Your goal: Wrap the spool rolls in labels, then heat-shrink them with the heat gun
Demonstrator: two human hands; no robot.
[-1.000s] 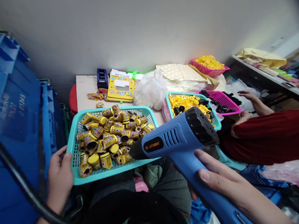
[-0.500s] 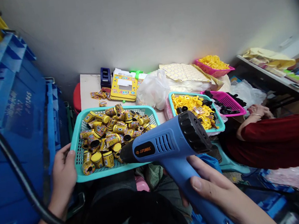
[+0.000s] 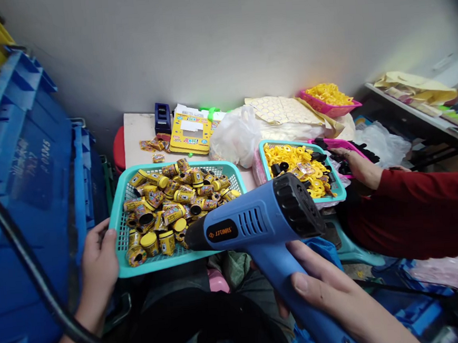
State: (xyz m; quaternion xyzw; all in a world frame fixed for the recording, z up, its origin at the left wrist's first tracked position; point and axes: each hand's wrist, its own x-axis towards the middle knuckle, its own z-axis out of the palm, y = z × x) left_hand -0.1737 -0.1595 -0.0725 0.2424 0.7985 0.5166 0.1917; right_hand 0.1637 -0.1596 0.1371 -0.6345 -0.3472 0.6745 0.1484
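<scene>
My right hand (image 3: 329,285) is wrapped round the handle of a blue heat gun (image 3: 244,218). Its black nozzle points left and down, over the near right part of a turquoise basket (image 3: 141,271). Inside lie several small yellow printed jars (image 3: 174,213), tumbled together, some upright and some on their sides. My left hand (image 3: 101,255) grips the basket's left rim, thumb on top and fingers behind the edge. The basket's near side is over my lap, and its far side meets the table.
Blue crates (image 3: 21,209) stand close on the left, with a black cable (image 3: 34,271) before them. On the table (image 3: 140,131) are a tape dispenser (image 3: 162,118), yellow cards (image 3: 190,135) and a plastic bag (image 3: 234,136). A second basket (image 3: 339,192) holds yellow parts; a co-worker's red sleeve (image 3: 425,198) is beyond.
The co-worker's hand has reached forward to the pink basket of black parts. My hands, the heat gun and the turquoise basket of jars stay almost where they were.
</scene>
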